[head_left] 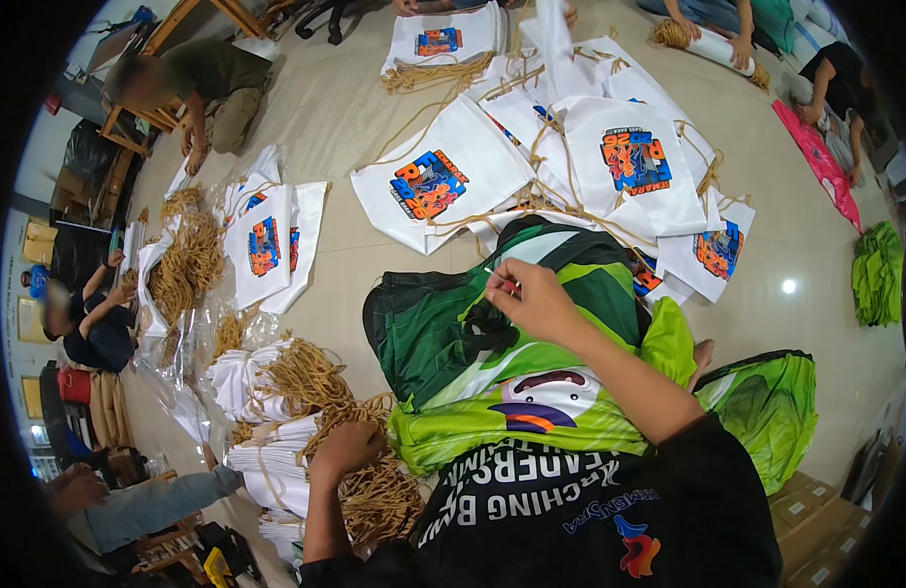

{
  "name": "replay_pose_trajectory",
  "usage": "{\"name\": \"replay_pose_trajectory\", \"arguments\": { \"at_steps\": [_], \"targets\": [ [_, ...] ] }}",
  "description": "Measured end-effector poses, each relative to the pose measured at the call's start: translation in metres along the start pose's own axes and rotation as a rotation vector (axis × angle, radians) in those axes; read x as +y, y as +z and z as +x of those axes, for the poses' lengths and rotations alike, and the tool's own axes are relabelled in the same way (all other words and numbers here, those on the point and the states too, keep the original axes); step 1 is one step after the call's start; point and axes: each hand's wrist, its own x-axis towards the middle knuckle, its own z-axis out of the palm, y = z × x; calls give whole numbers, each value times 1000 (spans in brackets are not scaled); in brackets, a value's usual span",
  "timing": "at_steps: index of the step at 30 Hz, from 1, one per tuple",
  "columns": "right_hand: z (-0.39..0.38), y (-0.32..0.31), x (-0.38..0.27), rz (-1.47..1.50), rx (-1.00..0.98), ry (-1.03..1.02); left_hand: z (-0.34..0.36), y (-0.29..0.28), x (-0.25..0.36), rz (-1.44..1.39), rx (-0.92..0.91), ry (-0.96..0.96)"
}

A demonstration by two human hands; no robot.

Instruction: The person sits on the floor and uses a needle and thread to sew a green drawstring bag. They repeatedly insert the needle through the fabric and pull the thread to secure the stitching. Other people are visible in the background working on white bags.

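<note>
Above my lap, my right hand (533,297) is closed in a pinch, with a thin white tip showing at its fingers; what it holds is too small to name. Below it spreads a green patterned piece of fabric (414,328), dark green on its far part and bright lime with a printed cartoon face nearer me. My left hand (351,447) is curled beside bundled white drawstring bags (269,459) and their tan cords (384,502). Its fingertips are hidden, so anything inside cannot be made out.
Ahead lies a loose pile of printed white drawstring bags (443,186). More bags (267,245) and a heap of tan cords (188,260) lie at left. Lime-green fabric (766,412) and cardboard boxes (815,519) are at right. Several people sit or crouch around; one handles a white roll (722,51).
</note>
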Motion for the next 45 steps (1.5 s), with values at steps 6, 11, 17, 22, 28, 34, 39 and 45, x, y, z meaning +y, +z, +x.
{"name": "replay_pose_trajectory", "arguments": {
  "at_steps": [6, 11, 17, 22, 28, 34, 39, 45],
  "targets": [
    [5, 5, 13, 21, -247, -112, 2, -15, 13, 1, 184, 33],
    [7, 32, 11, 144, -369, -56, 67, -9, 109, -717, 519, 204],
    [-1, 28, 0, 63, -313, -177, 93, 17, 146, -693, 511, 209],
    [1, 15, 27, -23, -451, -245, 103, 40, 140, -589, 404, 261],
    [-3, 13, -2, 32, -605, -211, 99, 14, 128, -891, 627, 484],
    [-5, 20, -15, 429, -393, -113, 75, -17, 128, -754, 694, 302],
    [-9, 21, -35, 551, -334, 103, 77, -15, 114, -1341, 456, 332],
    [-5, 12, -32, 786, -383, 403, 69, -18, 123, -1592, 308, 389]
  ]
}}
